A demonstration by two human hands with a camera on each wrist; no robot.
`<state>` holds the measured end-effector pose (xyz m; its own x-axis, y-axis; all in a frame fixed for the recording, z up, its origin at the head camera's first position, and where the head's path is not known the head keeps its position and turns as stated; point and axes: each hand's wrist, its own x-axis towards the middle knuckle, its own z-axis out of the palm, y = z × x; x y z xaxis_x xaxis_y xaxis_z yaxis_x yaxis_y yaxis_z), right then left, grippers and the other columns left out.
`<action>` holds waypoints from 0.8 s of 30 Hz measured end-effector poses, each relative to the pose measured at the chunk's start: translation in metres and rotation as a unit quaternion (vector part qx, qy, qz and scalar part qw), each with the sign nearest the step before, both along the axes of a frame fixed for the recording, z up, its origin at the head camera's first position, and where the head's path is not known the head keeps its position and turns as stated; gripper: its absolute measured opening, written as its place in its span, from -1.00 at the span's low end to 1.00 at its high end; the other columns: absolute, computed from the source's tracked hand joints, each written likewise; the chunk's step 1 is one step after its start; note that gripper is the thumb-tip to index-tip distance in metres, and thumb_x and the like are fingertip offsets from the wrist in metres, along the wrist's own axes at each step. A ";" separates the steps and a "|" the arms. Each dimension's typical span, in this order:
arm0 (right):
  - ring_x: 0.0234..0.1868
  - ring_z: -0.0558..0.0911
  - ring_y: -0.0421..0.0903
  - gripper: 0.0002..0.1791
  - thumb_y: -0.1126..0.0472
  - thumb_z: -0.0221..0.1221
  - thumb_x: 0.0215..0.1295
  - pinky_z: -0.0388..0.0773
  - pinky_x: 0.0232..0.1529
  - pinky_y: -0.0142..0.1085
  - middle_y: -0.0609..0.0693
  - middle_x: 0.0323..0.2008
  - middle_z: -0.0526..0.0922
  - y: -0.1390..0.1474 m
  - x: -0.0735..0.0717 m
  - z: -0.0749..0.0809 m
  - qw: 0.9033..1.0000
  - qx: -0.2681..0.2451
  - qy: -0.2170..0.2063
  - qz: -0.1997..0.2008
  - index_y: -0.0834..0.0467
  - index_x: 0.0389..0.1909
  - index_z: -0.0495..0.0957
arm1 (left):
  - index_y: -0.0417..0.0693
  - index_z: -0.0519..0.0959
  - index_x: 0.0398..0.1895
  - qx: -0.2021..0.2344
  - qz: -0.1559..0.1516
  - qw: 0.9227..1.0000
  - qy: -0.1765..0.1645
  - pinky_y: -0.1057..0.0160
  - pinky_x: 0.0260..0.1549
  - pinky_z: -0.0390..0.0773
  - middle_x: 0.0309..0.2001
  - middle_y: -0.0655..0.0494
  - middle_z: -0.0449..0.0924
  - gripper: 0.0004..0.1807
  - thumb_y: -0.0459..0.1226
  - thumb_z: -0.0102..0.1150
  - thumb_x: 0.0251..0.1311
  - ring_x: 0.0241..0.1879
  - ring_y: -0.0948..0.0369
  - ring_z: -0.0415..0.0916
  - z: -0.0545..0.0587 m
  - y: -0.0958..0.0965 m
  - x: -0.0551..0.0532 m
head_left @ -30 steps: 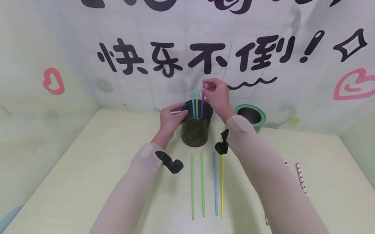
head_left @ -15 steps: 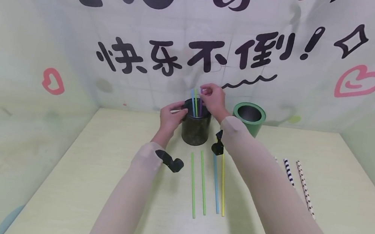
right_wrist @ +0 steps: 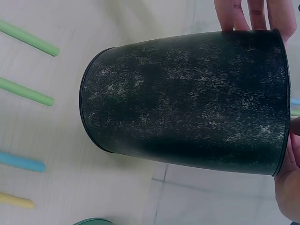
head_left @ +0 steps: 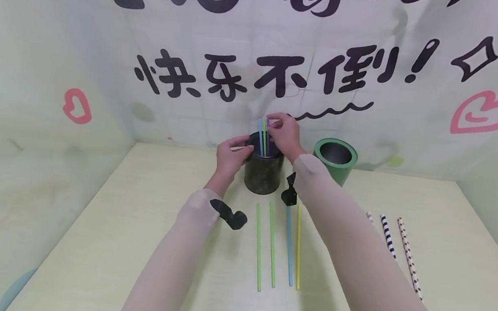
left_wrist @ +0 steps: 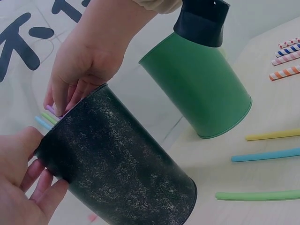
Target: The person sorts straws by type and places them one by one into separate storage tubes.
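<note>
Near the back wall stands a black speckled cup [head_left: 262, 177]. My left hand [head_left: 229, 159] grips its rim from the left, thumb and fingers at the wall. With thumb and fingertips, my right hand [head_left: 284, 135] pinches the upper end of a purple straw [left_wrist: 51, 110], whose lower part is down inside the cup. Beside it a light blue straw [head_left: 260, 135] and a green straw [head_left: 265, 136] lean in the same cup, their tops above the rim. In the right wrist view the cup wall [right_wrist: 183, 101] hides most of both hands.
A green cup [head_left: 341, 174] stands right of the black one. On the table in front lie two green straws [head_left: 259, 249], a blue straw [head_left: 289, 249] and a yellow straw [head_left: 298, 250]. Patterned straws [head_left: 408, 253] lie at the right, partly behind my right sleeve.
My right hand has moved down, lowering the purple straw further into the black cup. My left hand has stayed at the rim.
</note>
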<state>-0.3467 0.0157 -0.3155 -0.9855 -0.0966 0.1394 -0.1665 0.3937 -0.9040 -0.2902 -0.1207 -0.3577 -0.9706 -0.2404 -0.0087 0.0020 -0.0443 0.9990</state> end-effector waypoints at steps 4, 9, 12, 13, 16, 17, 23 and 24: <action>-0.27 0.55 -0.02 -0.65 0.40 0.11 0.22 0.62 -0.25 -0.27 0.16 -0.25 0.56 0.001 0.002 0.001 1.000 0.003 0.002 0.006 0.22 0.04 0.50 | -0.17 0.57 -0.01 -0.002 0.003 1.000 0.000 0.24 -0.27 0.62 -0.14 -0.10 0.49 -0.65 -0.42 0.21 0.07 -0.26 0.15 0.52 0.000 0.001 0.001; -0.30 0.57 0.01 -0.61 0.44 0.06 0.16 0.63 -0.29 -0.19 0.19 -0.28 0.57 0.004 0.003 0.004 1.000 -0.010 0.002 0.006 0.25 0.05 0.48 | -0.20 0.56 -0.01 0.001 -0.002 1.000 0.004 0.24 -0.28 0.62 -0.14 -0.11 0.48 -0.64 -0.43 0.20 0.06 -0.27 0.15 0.52 0.000 0.001 0.000; -0.31 0.56 0.01 -0.62 0.45 0.06 0.14 0.64 -0.31 -0.16 0.18 -0.31 0.56 0.007 0.003 0.006 1.000 -0.019 0.003 0.006 0.27 0.03 0.50 | -0.21 0.56 -0.01 0.004 -0.004 1.000 0.005 0.27 -0.29 0.62 -0.15 -0.09 0.47 -0.64 -0.45 0.19 0.05 -0.29 0.17 0.51 -0.001 0.001 0.000; -0.31 0.56 0.00 -0.63 0.45 0.07 0.14 0.64 -0.31 -0.16 0.17 -0.32 0.55 0.009 0.004 0.007 1.000 -0.023 0.003 0.007 0.28 0.02 0.50 | -0.21 0.56 -0.01 0.004 -0.004 1.000 0.005 0.27 -0.30 0.62 -0.16 -0.08 0.47 -0.64 -0.45 0.19 0.05 -0.30 0.18 0.51 -0.001 0.001 0.000; -0.31 0.54 -0.03 -0.66 0.43 0.09 0.14 0.64 -0.33 -0.18 0.15 -0.33 0.54 0.015 0.008 0.011 0.999 -0.034 -0.001 0.011 0.29 -0.03 0.52 | -0.21 0.55 -0.01 0.004 -0.004 1.000 0.005 0.28 -0.30 0.62 -0.16 -0.07 0.47 -0.63 -0.46 0.19 0.05 -0.30 0.18 0.51 0.000 0.001 -0.001; -0.31 0.54 -0.04 -0.68 0.42 0.10 0.14 0.64 -0.34 -0.19 0.14 -0.33 0.53 0.018 0.009 0.013 0.999 -0.035 -0.003 0.015 0.29 -0.04 0.53 | -0.21 0.55 -0.01 0.003 -0.004 1.000 0.005 0.28 -0.30 0.62 -0.16 -0.08 0.47 -0.63 -0.46 0.19 0.04 -0.30 0.18 0.51 0.000 0.001 -0.001; -0.25 0.54 -0.02 -0.68 0.37 0.11 0.17 0.64 -0.36 -0.23 0.15 -0.29 0.54 0.032 0.024 0.016 0.998 -0.010 -0.026 0.054 0.29 -0.03 0.52 | -0.19 0.55 0.01 -0.004 -0.006 1.000 -0.003 0.27 -0.27 0.62 -0.13 -0.09 0.48 -0.62 -0.44 0.19 0.06 -0.26 0.16 0.53 0.001 0.001 0.000; -0.24 0.55 -0.01 -0.68 0.37 0.12 0.17 0.64 -0.36 -0.24 0.15 -0.28 0.54 0.034 0.027 0.016 0.998 -0.002 -0.029 0.060 0.29 -0.03 0.53 | -0.18 0.55 0.01 -0.003 -0.006 1.000 -0.005 0.27 -0.27 0.62 -0.13 -0.09 0.48 -0.62 -0.44 0.19 0.06 -0.26 0.16 0.53 0.001 0.001 -0.001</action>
